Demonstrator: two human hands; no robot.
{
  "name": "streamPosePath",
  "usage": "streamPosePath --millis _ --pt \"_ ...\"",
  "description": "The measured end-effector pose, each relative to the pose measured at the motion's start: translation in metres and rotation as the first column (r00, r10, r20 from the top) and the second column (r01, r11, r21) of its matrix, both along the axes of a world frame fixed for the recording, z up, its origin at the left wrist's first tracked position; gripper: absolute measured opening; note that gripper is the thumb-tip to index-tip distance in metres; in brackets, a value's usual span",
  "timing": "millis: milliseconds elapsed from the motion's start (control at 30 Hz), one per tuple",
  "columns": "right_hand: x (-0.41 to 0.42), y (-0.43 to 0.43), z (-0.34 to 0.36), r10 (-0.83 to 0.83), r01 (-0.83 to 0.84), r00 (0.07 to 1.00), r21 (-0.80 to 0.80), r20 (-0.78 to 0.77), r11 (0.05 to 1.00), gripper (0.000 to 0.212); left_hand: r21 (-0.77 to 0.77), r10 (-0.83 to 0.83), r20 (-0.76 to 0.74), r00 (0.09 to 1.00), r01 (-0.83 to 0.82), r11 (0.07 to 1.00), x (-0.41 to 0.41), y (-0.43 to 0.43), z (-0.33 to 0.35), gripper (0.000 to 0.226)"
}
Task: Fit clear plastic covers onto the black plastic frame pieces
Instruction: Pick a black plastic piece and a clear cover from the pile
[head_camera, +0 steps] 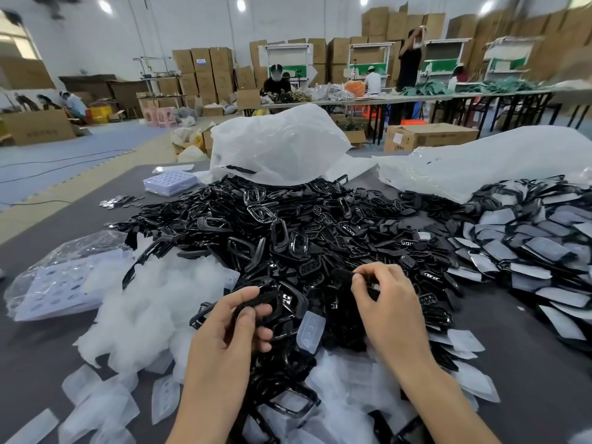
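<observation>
Presently, stock on the grey table (48, 232).

- One white plastic bag (278, 145), crumpled, mouth open. Glossy black frame pieces (288, 225) spill from it in a broad heap, each a rounded loop with an open middle.
- One second white bag (480, 155), right; contents hidden.
- One clear bag (61, 277), left, holding pale lilac sheets punched with oval holes.
- Loose clear covers (150, 309), frosted and soft-edged, drifted front and left of the heap.
- Pale-faced black frames (528, 248), right, overlapping like shingles.

My left hand (224, 331) has its fingers curled round one black frame (256, 301), held over the heap. My right hand (389, 309) pinches a small black piece (342, 275) between thumb and forefinger; I cannot tell its shape. One single clear cover (310, 330), with a row of raised ovals, lies between my hands, just beside the left fingers.
</observation>
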State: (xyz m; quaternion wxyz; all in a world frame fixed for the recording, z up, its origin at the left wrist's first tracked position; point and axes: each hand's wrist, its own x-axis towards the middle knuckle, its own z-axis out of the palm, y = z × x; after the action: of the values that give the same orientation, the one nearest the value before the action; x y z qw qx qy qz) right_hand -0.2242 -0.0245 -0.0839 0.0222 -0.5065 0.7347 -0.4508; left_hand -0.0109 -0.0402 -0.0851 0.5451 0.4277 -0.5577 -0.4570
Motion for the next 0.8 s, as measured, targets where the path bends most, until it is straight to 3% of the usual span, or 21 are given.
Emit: streamPosePath --millis 67,133,200,300,400,467,600,800 --pt "0.001 0.003 0.007 0.052 -0.05 0.998 -0.083 0.033 0.995 0.009 -0.007 -0.008 -0.005 1.0 0.008 1.0 0.0 0.0 0.002 0.042" --pt "0.006 0.008 0.02 0.212 -0.185 0.951 -0.138 0.226 0.973 0.008 0.001 -0.011 -0.017 1.0 0.011 1.0 -0.001 0.001 0.003 0.039" --pt "0.015 0.014 0.031 0.426 -0.392 0.766 -0.174 0.482 0.903 0.008 0.008 -0.014 -0.03 0.999 0.014 1.0 -0.002 0.001 0.002 0.032" --pt "0.031 0.019 0.034 0.532 -0.558 0.584 -0.172 0.614 0.811 0.007 0.015 -0.043 -0.054 0.998 0.044 0.999 -0.003 0.002 0.004 0.032" --pt "0.043 0.022 0.028 0.517 -0.559 0.529 -0.182 0.673 0.809 0.005 -0.004 -0.172 -0.105 0.98 0.172 0.985 -0.004 0.007 0.008 0.023" --pt "0.047 0.023 0.024 0.509 -0.556 0.52 -0.18 0.686 0.811 0.005 -0.025 -0.224 -0.093 0.97 0.223 0.975 -0.005 0.011 0.009 0.028" --pt "0.049 0.023 0.019 0.537 -0.555 0.496 -0.227 0.683 0.801 0.013 -0.057 -0.128 0.0 0.992 0.128 0.99 -0.007 0.011 0.006 0.03" --pt "0.054 0.022 0.015 0.542 -0.492 0.384 -0.331 0.748 0.805 0.021 0.014 -0.089 -0.125 0.988 0.091 0.996 -0.008 0.01 0.011 0.023"
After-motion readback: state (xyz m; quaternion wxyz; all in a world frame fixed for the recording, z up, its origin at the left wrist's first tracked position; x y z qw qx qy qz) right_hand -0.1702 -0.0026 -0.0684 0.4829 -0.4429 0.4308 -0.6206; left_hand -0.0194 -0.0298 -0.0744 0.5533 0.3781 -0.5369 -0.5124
